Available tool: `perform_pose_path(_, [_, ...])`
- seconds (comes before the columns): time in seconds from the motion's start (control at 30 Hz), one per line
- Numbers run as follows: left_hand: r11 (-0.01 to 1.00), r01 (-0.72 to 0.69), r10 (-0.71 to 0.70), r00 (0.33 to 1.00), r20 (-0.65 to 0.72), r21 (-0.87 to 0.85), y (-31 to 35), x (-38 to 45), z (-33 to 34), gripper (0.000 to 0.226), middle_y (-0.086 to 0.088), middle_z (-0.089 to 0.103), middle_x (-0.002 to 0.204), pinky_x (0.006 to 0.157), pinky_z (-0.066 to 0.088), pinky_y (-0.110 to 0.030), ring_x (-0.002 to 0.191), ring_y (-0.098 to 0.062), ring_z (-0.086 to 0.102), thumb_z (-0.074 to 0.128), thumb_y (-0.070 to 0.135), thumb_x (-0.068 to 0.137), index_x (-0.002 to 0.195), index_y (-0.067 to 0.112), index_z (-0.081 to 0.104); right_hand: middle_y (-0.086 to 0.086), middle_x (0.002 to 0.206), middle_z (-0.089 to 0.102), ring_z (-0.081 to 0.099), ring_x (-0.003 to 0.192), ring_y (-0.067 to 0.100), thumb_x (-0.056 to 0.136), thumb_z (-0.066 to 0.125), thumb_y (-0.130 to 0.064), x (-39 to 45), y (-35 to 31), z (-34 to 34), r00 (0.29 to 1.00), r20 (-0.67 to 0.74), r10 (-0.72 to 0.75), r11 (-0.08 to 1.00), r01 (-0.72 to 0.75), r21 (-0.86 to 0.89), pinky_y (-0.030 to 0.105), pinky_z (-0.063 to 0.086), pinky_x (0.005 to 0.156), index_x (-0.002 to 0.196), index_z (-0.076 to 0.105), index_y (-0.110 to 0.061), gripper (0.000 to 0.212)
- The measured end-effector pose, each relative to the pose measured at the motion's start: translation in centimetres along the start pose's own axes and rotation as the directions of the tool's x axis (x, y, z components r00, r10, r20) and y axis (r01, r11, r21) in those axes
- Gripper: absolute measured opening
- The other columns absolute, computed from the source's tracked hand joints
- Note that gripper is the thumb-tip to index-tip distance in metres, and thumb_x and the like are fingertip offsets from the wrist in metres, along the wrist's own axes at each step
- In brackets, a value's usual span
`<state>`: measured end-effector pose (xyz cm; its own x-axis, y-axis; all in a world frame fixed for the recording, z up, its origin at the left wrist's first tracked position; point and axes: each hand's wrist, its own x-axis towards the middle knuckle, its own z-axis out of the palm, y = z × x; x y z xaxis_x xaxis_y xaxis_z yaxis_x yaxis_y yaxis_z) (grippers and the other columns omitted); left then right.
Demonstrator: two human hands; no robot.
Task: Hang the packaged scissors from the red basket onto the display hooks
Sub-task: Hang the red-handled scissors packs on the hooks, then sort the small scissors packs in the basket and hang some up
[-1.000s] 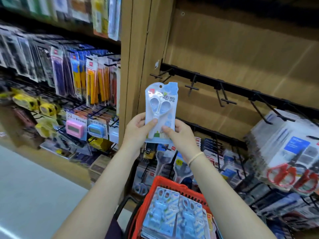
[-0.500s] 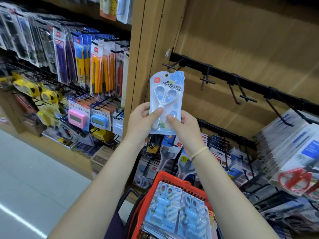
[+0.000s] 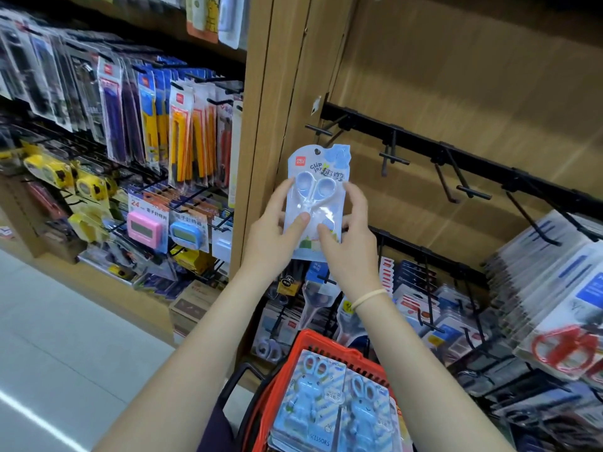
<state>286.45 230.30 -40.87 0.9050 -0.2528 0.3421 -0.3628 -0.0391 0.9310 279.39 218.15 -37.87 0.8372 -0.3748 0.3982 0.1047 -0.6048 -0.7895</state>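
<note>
Pale-blue scissors pack (image 3: 315,203) held upright in both hands, just below the leftmost empty display hook (image 3: 321,129).

Card reads "Clip joy", red brand tag top left, hang hole at top. Left hand (image 3: 272,233) pinches the left edge, thumb on the front; right hand (image 3: 350,233) pinches the right edge, thumb on the front. Red basket (image 3: 329,349) below holds bunny packs (image 3: 310,399) marked "SCISSORS". Pink timer (image 3: 144,228) at left under a "24" price tag.

I read "Clip joy" on the held scissors pack (image 3: 315,203) | "SCISSORS" on a blue pack (image 3: 305,409) in the red basket (image 3: 329,349) | "24" on a price tag (image 3: 138,201).
</note>
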Motion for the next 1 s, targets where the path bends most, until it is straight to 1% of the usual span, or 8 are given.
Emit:
perform_pose_path(0.1, [0.98,-0.013,0.001,0.998,0.062,0.199,-1.0,1.3,0.3,0.061,-0.014,0.06,0.092,0.053,0.035,-0.017,0.058,-0.009,0.05,0.051,0.032,0.107,0.158,0.047,0.021,-0.013,0.083,0.052,0.05,0.067,0.005,0.099,0.058,-0.015,1.6,1.6,0.4,0.999,0.04,0.0,0.99,0.006,-0.144,0.016,0.037,0.059,0.155,0.022,-0.043,0.072])
perform_pose_path(0.2, [0.97,0.004,-0.032,0.993,0.111,0.242,-1.6,2.7,0.8,0.064,0.007,0.06,0.102,0.069,0.051,-0.042,0.072,-0.024,0.061,0.046,0.036,0.107,0.159,0.05,0.012,0.006,0.071,0.052,0.052,0.064,0.019,0.101,0.056,-0.018,2.9,2.3,0.4,0.998,0.059,0.017,0.972,-0.003,-0.235,0.036,0.043,0.057,0.156,0.015,-0.044,0.074])
perform_pose_path(0.27, [0.979,0.005,-0.034,0.99,0.135,0.206,-2.0,3.3,0.9,0.063,0.021,0.05,0.094,0.079,0.049,-0.041,0.077,-0.018,0.058,0.045,0.038,0.107,0.16,0.049,0.011,0.02,0.075,0.056,0.054,0.064,0.026,0.102,0.055,-0.022,3.4,2.6,0.2,0.996,0.082,0.039,0.97,-0.018,-0.243,0.043,0.047,0.059,0.157,0.014,-0.043,0.072])
perform_pose_path(0.43, [0.963,-0.06,0.015,0.986,0.167,0.263,-3.9,1.3,0.7,0.061,0.006,0.044,0.155,0.106,0.041,-0.034,0.135,-0.005,0.041,0.045,0.046,0.107,0.162,0.041,0.017,-0.001,0.115,0.048,0.055,0.086,0.009,0.102,0.052,-0.04,1.8,3.1,-0.7,0.995,0.081,0.055,0.974,-0.035,-0.225,0.027,0.045,0.076,0.155,0.023,-0.043,0.06])
perform_pose_path(0.63, [0.901,-0.003,-0.089,0.977,0.191,0.434,-9.1,-9.9,2.5,0.051,-0.001,0.046,0.149,0.1,0.034,-0.025,0.138,-0.016,0.042,0.047,0.042,0.106,0.153,0.022,0.04,-0.001,0.109,0.056,0.058,0.09,0.005,0.101,0.056,-0.032,-6.9,9.3,-0.9,0.972,0.121,0.2,0.97,-0.179,-0.164,0.024,0.045,0.08,0.129,0.056,-0.025,0.028])
perform_pose_path(0.73, [0.835,0.069,-0.281,0.906,0.315,0.546,-13.9,-16.7,4.0,0.06,-0.007,0.044,0.151,0.108,0.038,-0.033,0.141,-0.024,0.041,0.048,0.048,0.104,0.153,0.014,0.039,0.003,0.104,0.061,0.06,0.092,0.015,0.102,0.057,-0.027,-13.0,14.7,-1.4,0.912,0.178,0.37,0.911,-0.319,-0.26,0.029,0.046,0.082,0.113,0.06,-0.019,0.014])
perform_pose_path(0.83, [0.779,0.102,-0.413,0.825,0.385,0.618,-16.7,-21.8,5.2,0.08,-0.013,0.027,0.165,0.12,0.031,-0.041,0.153,-0.031,0.027,0.052,0.055,0.1,0.159,0.008,0.027,0.011,0.119,0.061,0.058,0.114,0.029,0.101,0.059,-0.028,-18.4,19.4,-2.5,0.791,0.148,0.594,0.774,-0.51,-0.376,0.031,0.042,0.088,0.125,0.059,-0.009,0.03])
perform_pose_path(1.0, [0.685,0.04,-0.409,0.848,0.338,0.727,-17.9,-24.8,6.0,0.099,-0.02,0.016,0.168,0.116,0.036,-0.045,0.152,-0.036,0.026,0.043,0.073,0.09,0.16,0.006,0.025,0.016,0.156,0.03,0.028,0.145,0.032,0.098,0.055,-0.05,-23.6,22.8,-4.0,0.595,0.047,0.802,0.528,-0.671,-0.521,0.042,0.03,0.113,0.147,0.039,-0.009,0.067])
